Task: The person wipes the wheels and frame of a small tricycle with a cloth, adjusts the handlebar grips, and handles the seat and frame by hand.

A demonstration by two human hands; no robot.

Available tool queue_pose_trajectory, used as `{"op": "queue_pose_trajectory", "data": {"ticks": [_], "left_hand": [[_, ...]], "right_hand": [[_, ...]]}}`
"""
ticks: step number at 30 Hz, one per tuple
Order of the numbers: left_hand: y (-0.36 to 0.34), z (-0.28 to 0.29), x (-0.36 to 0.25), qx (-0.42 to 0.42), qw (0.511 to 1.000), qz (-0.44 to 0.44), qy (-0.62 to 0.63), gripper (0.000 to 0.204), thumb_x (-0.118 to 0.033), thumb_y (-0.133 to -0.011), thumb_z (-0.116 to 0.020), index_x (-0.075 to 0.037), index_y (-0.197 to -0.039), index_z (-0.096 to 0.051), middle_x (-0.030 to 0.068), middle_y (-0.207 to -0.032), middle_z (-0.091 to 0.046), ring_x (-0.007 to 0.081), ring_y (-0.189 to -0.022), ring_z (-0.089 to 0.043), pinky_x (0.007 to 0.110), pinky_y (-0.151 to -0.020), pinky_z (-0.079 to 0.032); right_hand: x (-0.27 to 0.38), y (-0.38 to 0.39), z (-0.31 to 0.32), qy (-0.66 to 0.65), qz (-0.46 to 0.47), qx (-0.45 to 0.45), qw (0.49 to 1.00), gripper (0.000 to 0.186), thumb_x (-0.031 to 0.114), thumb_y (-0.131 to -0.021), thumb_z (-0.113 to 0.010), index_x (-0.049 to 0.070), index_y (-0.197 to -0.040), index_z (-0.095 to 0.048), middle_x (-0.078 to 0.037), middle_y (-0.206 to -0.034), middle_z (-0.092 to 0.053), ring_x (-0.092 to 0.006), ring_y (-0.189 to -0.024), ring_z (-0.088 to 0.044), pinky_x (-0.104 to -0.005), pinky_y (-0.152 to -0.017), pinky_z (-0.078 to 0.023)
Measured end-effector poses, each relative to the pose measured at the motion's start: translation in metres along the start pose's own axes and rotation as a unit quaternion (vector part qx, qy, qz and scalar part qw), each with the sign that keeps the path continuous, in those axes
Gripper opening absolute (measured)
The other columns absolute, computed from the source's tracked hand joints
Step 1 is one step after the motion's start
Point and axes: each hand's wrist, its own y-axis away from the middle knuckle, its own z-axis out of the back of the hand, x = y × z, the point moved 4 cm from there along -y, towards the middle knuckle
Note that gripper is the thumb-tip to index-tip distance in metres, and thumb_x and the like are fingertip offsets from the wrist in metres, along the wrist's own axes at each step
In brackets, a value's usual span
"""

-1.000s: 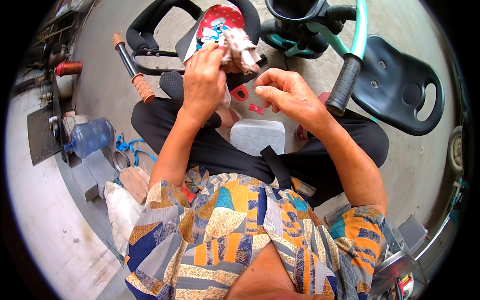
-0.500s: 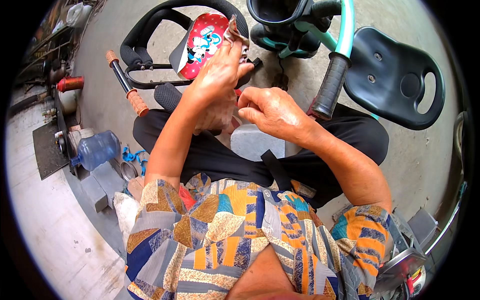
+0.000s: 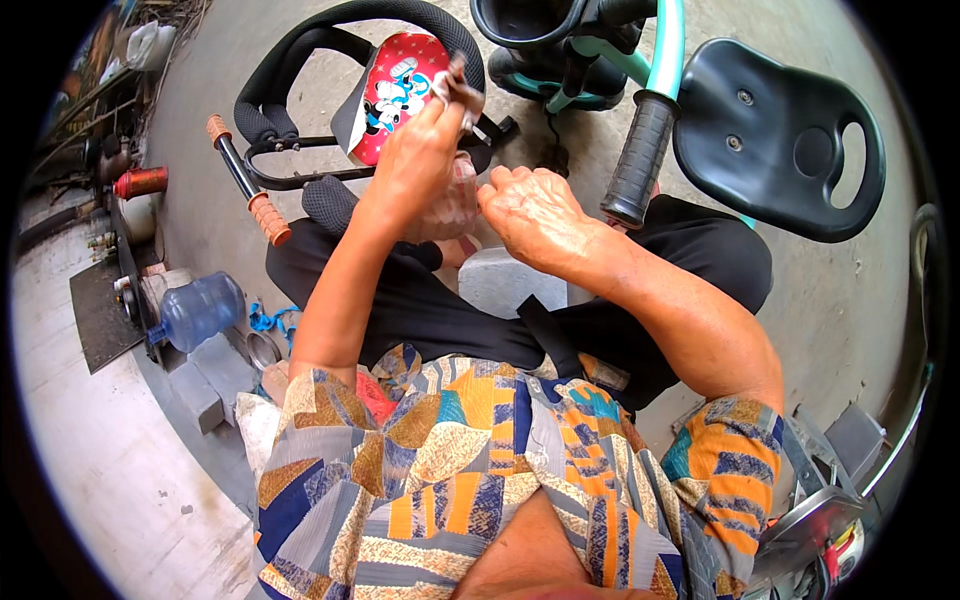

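My left hand is closed on a pale, patterned cloth. One crumpled end sticks up past the fingertips; the rest hangs below the hand. Just beyond is a child seat's red panel with a cartoon print, partly covered by hand and cloth. A black padded ring curves around that panel. My right hand is curled beside the cloth's right edge, knuckles up. Its fingertips are hidden, so whatever they pinch cannot be made out.
A bar with orange grips juts out left of the seat. To the right stand a turquoise frame with a black handle grip and a black plastic backrest. A grey block lies between my legs; a blue water bottle lies at left.
My left hand has turned and its fingers have closed more tightly around the cloth. My right hand has rolled knuckles-up, staying near the cloth. The surroundings have shifted slightly in view.
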Motion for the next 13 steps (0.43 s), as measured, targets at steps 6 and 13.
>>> {"op": "queue_pose_trajectory", "data": {"ticks": [6,13], "left_hand": [[0.072,0.031,-0.008,-0.060,0.991,-0.071,-0.094,0.037,-0.001,-0.077,-0.060,0.003,-0.113,-0.054,0.0208,-0.102,-0.058,0.0355,-0.093,-0.059,0.042,-0.080,-0.048],[0.079,0.025,0.014,-0.058,0.997,-0.006,-0.053,0.041,-0.001,-0.080,-0.058,0.003,-0.121,-0.053,0.0239,-0.110,-0.058,0.0392,-0.101,-0.057,0.044,-0.088,-0.045]], "right_hand": [[0.000,0.008,-0.008,0.111,-0.004,0.084,0.990,0.009,0.005,-0.074,-0.057,0.003,-0.083,-0.060,-0.013,-0.077,-0.060,-0.0284,-0.072,-0.062,-0.0392,-0.064,-0.045],[0.011,0.016,-0.008,0.082,0.017,0.169,0.982,0.012,0.007,-0.078,-0.058,0.002,-0.088,-0.063,-0.013,-0.079,-0.063,-0.0279,-0.077,-0.064,-0.0379,-0.070,-0.046]]}}
